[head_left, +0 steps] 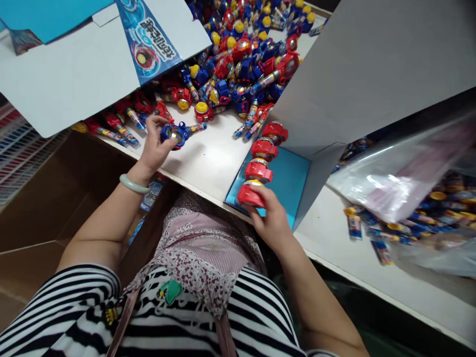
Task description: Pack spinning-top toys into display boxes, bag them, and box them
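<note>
Fingers on the left hand (pixel 153 145) pinch a blue toy (pixel 176 135), left of the box (pixel 292 171); the right hand's (pixel 273 218) fingers grip the nearest of 4 red toys (pixel 258 171) over the box.

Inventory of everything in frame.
Table: 1, white, centre
Open box: 1, white/blue, right of centre
Printed box: 1, white/blue, upper left
Red toys: 4, red, row at open box
Blue toy: 1, blue, left of centre
Toy pile: uncountable, red/blue/yellow, far table
Tubes: uncountable, blue/yellow, right
Plastic bag: 1+, clear, right
Cardboard box: 1, brown, lower left
Wire rack: 1, white, left
Bracelet: 1, pale green, left wrist
Apron: 1, pinkish, bottom
Shirt: 1, black/white, bottom
Left hand: 1, holding blue toy
Right hand: 1, on nearest red toy
</note>
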`<state>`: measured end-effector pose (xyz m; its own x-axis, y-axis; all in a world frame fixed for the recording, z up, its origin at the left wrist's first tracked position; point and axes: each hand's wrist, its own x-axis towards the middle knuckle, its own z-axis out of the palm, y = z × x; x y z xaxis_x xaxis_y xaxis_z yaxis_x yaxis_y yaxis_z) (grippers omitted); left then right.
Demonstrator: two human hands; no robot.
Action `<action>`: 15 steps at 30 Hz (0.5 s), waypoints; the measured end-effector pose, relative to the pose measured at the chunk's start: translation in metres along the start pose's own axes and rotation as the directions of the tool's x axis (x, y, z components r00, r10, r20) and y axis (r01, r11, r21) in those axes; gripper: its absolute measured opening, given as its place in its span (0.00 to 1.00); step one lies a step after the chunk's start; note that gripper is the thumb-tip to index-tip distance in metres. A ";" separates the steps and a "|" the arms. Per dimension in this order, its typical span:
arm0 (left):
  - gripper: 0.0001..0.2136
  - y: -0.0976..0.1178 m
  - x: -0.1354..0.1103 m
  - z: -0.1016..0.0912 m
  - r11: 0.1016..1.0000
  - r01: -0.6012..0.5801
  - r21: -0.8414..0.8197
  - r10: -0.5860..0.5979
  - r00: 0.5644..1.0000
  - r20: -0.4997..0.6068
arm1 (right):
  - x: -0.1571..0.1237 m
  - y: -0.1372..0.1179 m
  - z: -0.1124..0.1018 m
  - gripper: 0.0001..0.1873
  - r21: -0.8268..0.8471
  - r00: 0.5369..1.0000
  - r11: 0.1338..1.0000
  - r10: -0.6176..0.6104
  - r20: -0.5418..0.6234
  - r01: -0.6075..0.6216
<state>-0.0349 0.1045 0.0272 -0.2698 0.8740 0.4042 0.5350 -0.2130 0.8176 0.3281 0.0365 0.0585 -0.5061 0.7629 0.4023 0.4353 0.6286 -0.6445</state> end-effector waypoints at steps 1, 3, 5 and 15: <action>0.21 0.005 -0.003 -0.002 0.999 -0.017 -0.048 0.016 0.999 -0.029 | -0.001 0.002 0.001 0.28 0.009 1.000 1.000 0.017 0.011 -0.017; 0.18 0.021 -0.006 -0.004 0.985 -0.055 -0.162 0.048 0.998 -0.042 | 0.000 0.003 -0.005 0.28 -0.011 0.996 0.999 0.050 0.080 -0.049; 0.15 0.047 -0.005 -0.003 0.961 -0.062 -0.270 0.074 0.997 0.035 | 0.008 -0.005 -0.020 0.29 -0.102 0.990 0.993 0.067 0.123 -0.055; 0.23 0.216 0.030 0.047 0.898 -0.334 -0.286 0.424 0.828 0.368 | 0.103 -0.047 -0.081 0.49 -0.029 0.996 0.998 -0.057 -0.075 0.055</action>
<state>0.1109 0.1051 0.1967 0.2980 0.7934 0.5307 0.3416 -0.6078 0.7168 0.3162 0.0973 0.1830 -0.4728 0.7350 0.4861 0.4286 0.6738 -0.6019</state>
